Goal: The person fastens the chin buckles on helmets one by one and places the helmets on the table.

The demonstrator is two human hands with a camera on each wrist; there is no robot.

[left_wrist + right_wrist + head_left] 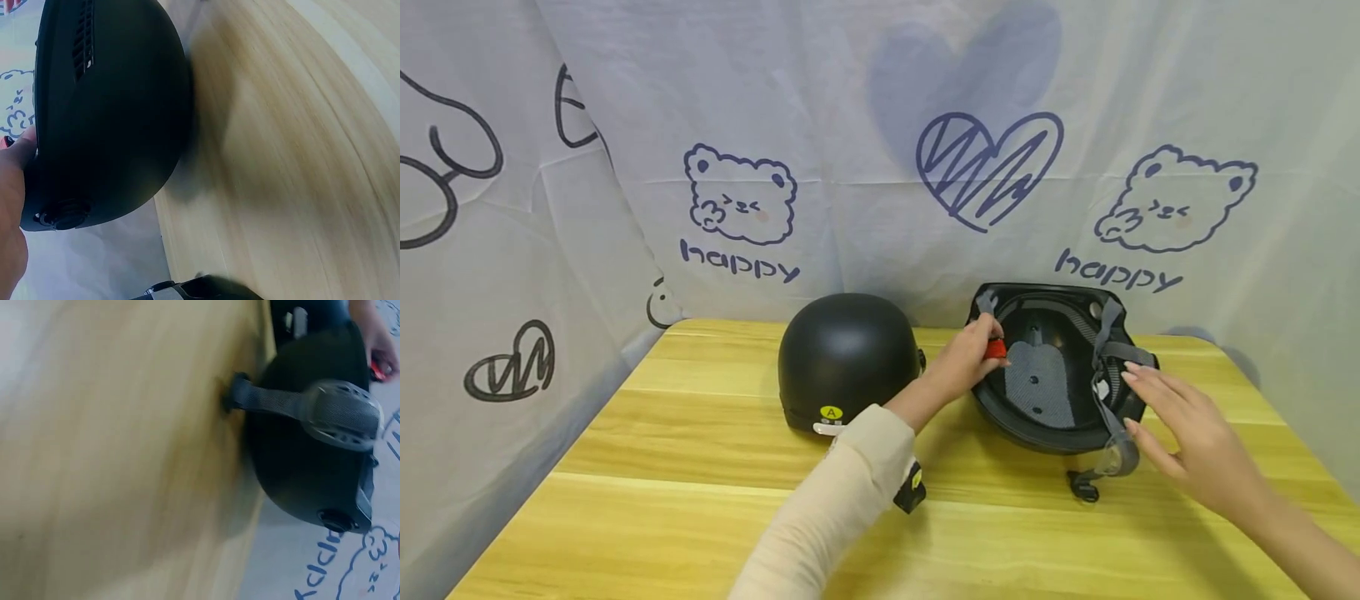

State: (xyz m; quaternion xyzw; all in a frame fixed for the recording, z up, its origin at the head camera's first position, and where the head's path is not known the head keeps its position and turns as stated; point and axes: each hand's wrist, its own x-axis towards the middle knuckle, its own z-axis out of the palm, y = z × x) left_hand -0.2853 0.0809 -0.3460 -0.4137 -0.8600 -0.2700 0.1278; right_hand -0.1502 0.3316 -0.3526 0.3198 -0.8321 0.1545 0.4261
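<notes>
A black helmet (1041, 440) lies upside down at the back right, its grey-lined inside showing. At its left rim my left hand (964, 360) pinches a red buckle (996, 348) between thumb and fingers. My right hand (1198, 437) is beside the right rim, fingers extended and thumb apart, fingertips right at the grey strap (1102, 342). A grey chin pad (1118, 457) and black buckle end (1084, 487) hang outside the shell. The right wrist view shows that chin pad (344, 415) against the shell, and the left hand's fingers by the red buckle (377, 372).
A second black helmet (850, 354) with a yellow sticker stands dome up on the left. A black piece with a yellow label (912, 493) lies by my left sleeve (842, 492). The wooden table (685, 475) meets a printed white curtain (865, 208) behind.
</notes>
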